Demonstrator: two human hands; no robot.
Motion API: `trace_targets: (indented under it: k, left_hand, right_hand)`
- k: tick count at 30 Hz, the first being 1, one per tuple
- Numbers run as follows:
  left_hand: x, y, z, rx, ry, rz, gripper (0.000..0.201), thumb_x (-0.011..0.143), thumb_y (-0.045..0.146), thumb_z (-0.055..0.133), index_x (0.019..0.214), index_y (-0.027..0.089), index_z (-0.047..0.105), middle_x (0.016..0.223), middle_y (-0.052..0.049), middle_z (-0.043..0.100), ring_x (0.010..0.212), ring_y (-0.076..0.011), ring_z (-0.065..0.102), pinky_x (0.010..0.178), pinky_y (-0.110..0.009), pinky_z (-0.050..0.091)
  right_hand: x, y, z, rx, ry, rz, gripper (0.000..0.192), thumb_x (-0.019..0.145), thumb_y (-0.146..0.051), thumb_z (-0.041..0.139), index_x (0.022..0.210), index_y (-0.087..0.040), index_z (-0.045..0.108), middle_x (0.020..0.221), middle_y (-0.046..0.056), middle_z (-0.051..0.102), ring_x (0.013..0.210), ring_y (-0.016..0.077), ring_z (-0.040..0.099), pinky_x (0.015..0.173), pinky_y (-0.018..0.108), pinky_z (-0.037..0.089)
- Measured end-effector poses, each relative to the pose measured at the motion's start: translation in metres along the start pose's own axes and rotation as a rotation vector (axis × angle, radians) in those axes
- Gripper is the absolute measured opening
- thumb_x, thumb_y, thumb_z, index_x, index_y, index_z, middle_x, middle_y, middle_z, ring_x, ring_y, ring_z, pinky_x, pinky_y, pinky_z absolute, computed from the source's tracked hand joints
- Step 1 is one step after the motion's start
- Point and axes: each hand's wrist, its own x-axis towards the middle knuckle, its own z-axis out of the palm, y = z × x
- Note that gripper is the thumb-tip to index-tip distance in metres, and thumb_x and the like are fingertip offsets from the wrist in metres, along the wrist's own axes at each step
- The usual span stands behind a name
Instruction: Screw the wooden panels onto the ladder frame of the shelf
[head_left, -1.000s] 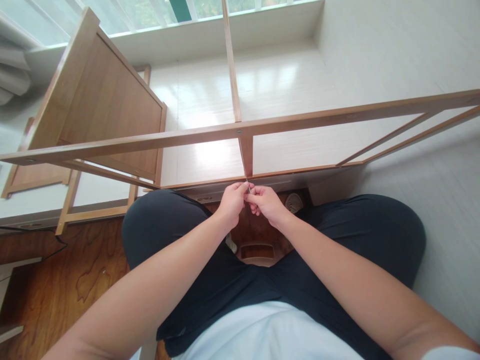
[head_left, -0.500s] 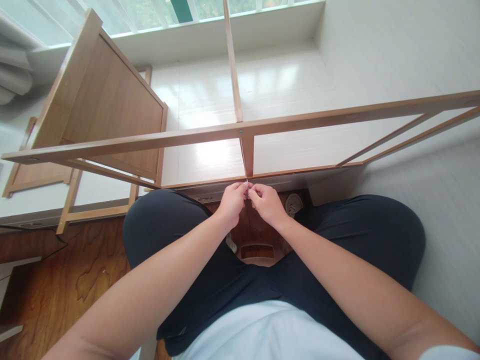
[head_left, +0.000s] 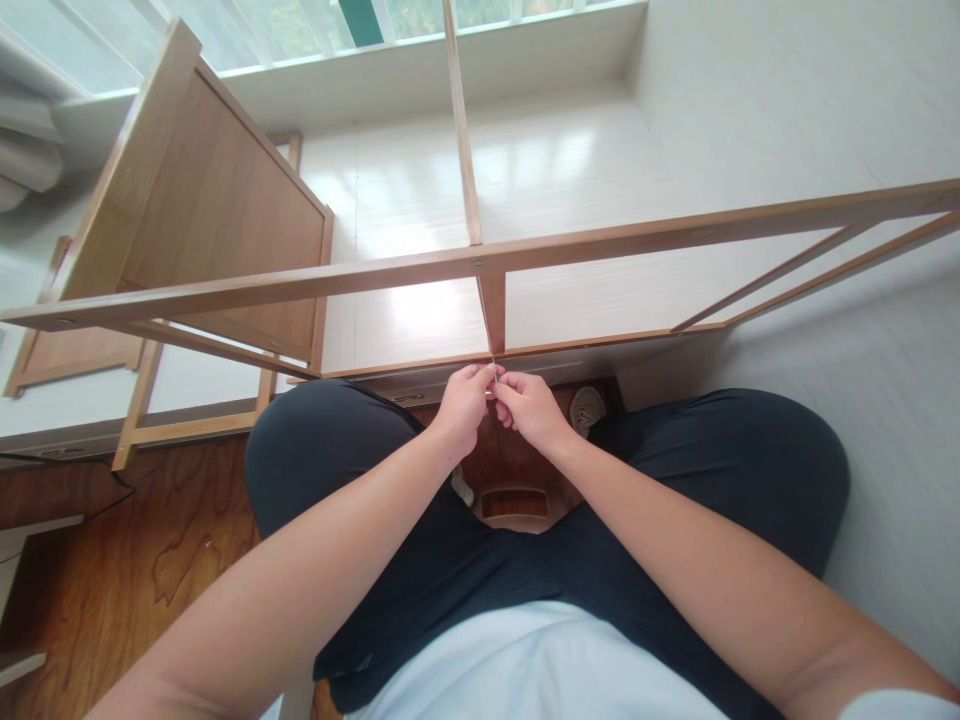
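Observation:
My left hand [head_left: 463,400] and my right hand [head_left: 529,408] meet fingertip to fingertip just above my crossed legs. Together they pinch a thin small metal piece [head_left: 493,369], mostly hidden by the fingers. It sits at the foot of the short upright divider [head_left: 493,310] of a light wooden frame [head_left: 645,235]. The frame's long rail runs across the view in front of me, and a slimmer rail [head_left: 585,345] passes right behind my fingertips.
A wooden panel [head_left: 202,210] leans at the left, with more frame rails below it. A dark wood board [head_left: 150,560] lies under my legs. A small round object [head_left: 587,405] rests by my right knee. Pale floor [head_left: 885,400] lies to the right and a window ledge [head_left: 420,60] is ahead.
The thin metal piece stood out between my fingers a second ago; now my fingertips have closed over it at the divider's foot. My hands have barely shifted.

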Motion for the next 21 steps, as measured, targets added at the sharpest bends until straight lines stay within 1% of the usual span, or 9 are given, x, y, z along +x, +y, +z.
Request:
trace_targets:
  k: [3,5,9,13,17,21]
  left_hand:
    - [-0.0014,0.0011,0.0004,-0.022,-0.035,-0.006,0.013,0.087,0.028,0.059,0.084,0.016,0.061,0.054,0.003,0.051,0.039,-0.0117,0.050,0.040,-0.023,0.039]
    - [-0.0020,0.0018,0.0009,-0.038,-0.042,-0.013,0.014,0.087,0.030,0.061,0.085,0.016,0.060,0.053,0.004,0.050,0.037,-0.0127,0.050,0.039,-0.025,0.041]
    - [-0.0025,0.0028,0.0021,-0.044,-0.023,-0.027,0.019,0.086,0.033,0.065,0.086,0.015,0.060,0.052,0.005,0.050,0.035,-0.0124,0.048,0.037,-0.026,0.043]
    - [-0.0028,0.0033,0.0026,-0.047,-0.016,-0.057,0.024,0.085,0.038,0.068,0.089,0.015,0.061,0.049,0.006,0.050,0.033,-0.0107,0.046,0.038,-0.024,0.043]
    - [-0.0030,0.0033,0.0024,-0.053,-0.008,-0.081,0.025,0.084,0.039,0.069,0.091,0.016,0.062,0.047,0.006,0.050,0.033,-0.0098,0.046,0.038,-0.022,0.041]
    - [-0.0031,0.0032,0.0020,-0.053,-0.008,-0.094,0.026,0.084,0.041,0.070,0.090,0.016,0.063,0.046,0.006,0.050,0.033,-0.0103,0.046,0.038,-0.022,0.041]
  right_hand:
    - [0.0004,0.0003,0.0023,0.189,-0.044,0.087,0.027,0.084,-0.040,0.058,0.065,-0.020,0.057,0.049,-0.004,0.054,0.041,0.0097,0.047,0.041,0.022,0.031]
    - [-0.0004,-0.0007,0.0030,0.278,-0.063,0.135,0.025,0.082,-0.040,0.060,0.067,-0.020,0.057,0.049,-0.004,0.054,0.041,0.0092,0.046,0.039,0.021,0.030]
    - [-0.0025,-0.0030,0.0027,0.421,-0.104,0.215,0.026,0.080,-0.042,0.065,0.070,-0.019,0.058,0.050,-0.004,0.054,0.041,0.0090,0.046,0.040,0.021,0.031]
    - [-0.0034,-0.0039,0.0017,0.572,-0.166,0.273,0.025,0.080,-0.040,0.068,0.074,-0.018,0.058,0.052,-0.004,0.052,0.044,0.0097,0.045,0.042,0.022,0.031]
    - [-0.0040,-0.0052,0.0009,0.651,-0.216,0.328,0.022,0.084,-0.037,0.067,0.076,-0.019,0.056,0.054,-0.005,0.051,0.046,0.0097,0.043,0.045,0.022,0.030]
    - [-0.0047,-0.0070,0.0010,0.683,-0.224,0.361,0.022,0.086,-0.035,0.065,0.077,-0.019,0.054,0.055,-0.005,0.049,0.047,0.0098,0.042,0.046,0.022,0.029]
